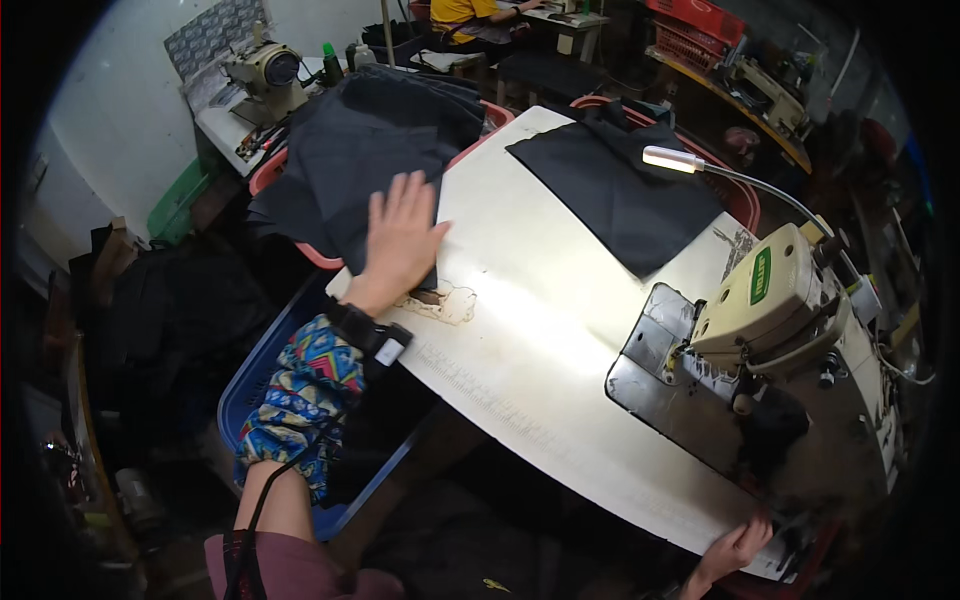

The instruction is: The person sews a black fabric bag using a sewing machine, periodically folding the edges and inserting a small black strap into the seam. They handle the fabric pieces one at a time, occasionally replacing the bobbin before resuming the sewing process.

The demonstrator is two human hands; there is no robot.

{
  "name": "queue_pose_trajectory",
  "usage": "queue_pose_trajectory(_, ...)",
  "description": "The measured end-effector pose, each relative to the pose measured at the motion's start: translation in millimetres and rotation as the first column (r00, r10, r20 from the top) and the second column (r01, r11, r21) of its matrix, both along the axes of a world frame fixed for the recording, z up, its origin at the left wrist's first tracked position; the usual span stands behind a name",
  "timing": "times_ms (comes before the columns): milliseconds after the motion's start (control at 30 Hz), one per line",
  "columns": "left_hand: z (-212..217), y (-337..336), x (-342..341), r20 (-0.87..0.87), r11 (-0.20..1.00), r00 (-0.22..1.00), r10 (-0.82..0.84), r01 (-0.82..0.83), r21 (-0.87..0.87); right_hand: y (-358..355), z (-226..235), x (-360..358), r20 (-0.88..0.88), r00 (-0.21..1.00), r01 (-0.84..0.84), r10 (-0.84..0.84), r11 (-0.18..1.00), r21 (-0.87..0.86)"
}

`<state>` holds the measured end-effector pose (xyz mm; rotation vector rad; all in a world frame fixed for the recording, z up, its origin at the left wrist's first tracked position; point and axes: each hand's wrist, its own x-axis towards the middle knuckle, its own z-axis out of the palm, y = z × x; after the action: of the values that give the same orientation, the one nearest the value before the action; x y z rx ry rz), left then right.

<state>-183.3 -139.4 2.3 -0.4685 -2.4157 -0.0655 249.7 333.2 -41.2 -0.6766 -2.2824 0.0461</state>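
Observation:
My left hand (pixel 398 245) is open, its fingers spread, over the black fabric pieces (pixel 375 155) at the left end of the white sewing table (pixel 520 335). The fabric is heaped in a red basket (pixel 325 258) beside the table and overlaps its edge. At the table's near right corner my right hand (pixel 738 550) is closed, fingers curled over the edge. A sewing machine (pixel 765 295), cream-coloured, stands on the right of the table. Another black fabric piece (pixel 620 190) lies across the far table edge.
A lit lamp (pixel 672 159) on a bendable neck reaches over the table. Beneath my left forearm is a blue basket (pixel 262 365). Another sewing machine (pixel 270 75) stands at the back left. A person in a yellow top (pixel 462 18) sits at the back, near red crates (pixel 695 40).

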Motion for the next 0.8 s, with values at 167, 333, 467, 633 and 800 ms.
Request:
queue_pose_trajectory(167, -2.5, 10.0, 82.4, 0.388, 0.944, 0.86, -0.33, 0.294, 0.151, -72.5, 19.3, -48.8, 0.076, 0.924, -0.37, 0.374, 0.927, -0.065)
queue_pose_trajectory(333, 7.8, 73.3, 223.3, 0.244, 0.873, 0.843, -0.48, 0.485, 0.044, -179.2, 45.8, -152.2, 0.034, 0.503, -0.843, 0.864, 0.499, -0.2)
queue_pose_trajectory(467, 30.9, 60.8, 270.3, 0.636, 0.665, 0.275, -0.721, 0.534, 0.522, -210.1, 57.2, -199.6, 0.224, 0.433, -0.87, 0.873, 0.469, -0.148)
queue_pose_trajectory(633, 27.2, 27.8, 151.3, 0.148, 0.782, 0.914, -0.378, 0.229, 0.58, -190.3, 55.1, -178.7, 0.119, 0.418, -0.89, 0.901, 0.432, -0.144)
queue_pose_trajectory(800, 4.1, -23.2, 103.5, 0.508, 0.931, 0.832, -0.225, 0.029, 0.364, -194.9, 28.4, -186.8, -0.025, 0.364, -0.917, 0.931, 0.353, -0.188)
